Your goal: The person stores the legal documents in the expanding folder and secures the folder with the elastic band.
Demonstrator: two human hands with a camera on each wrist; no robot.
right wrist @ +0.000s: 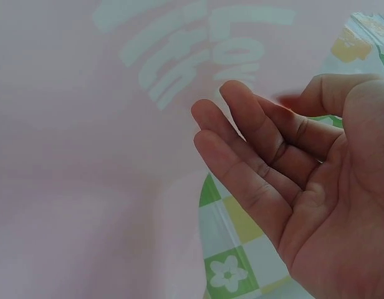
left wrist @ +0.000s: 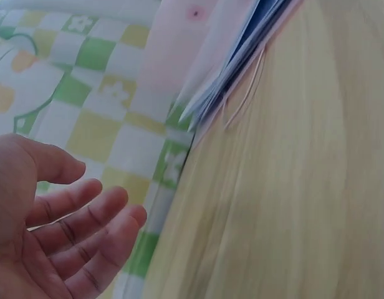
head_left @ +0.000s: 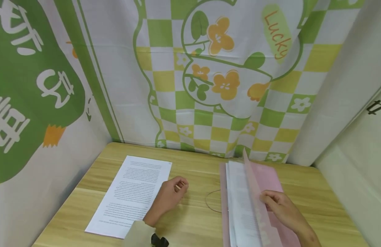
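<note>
The pink folder (head_left: 224, 219) lies on the right part of the surface (head_left: 196, 226), as I see it from my distant place, with its long axis running away from the person toward the curtain (head_left: 166, 34). White papers (head_left: 241, 206) are inside it, and one pink flap (head_left: 258, 206) stands up, leaning over them. The relation which matters most, I judge, is this: the raised flap is between the papers and the right hand (head_left: 281, 209), so this hand comes to the folder from its right side and is clearly the nearer one. Its thumb and index finger seem to pinch the edge of the flap — the other fingers are slightly bent and loose.

The left hand (head_left: 172, 195) is to the left of the folder, well apart from it; for this hand, the folder is on the right. Its fingers are half curled, relaxed, and they have hold of nothing. Between this hand and the folder, a thin cord (head_left: 206, 201) makes a loop on the surface. Farther left — just beside the left hand — a printed sheet (head_left: 132, 195) lies flat, its long side slanting away from the person.
</note>
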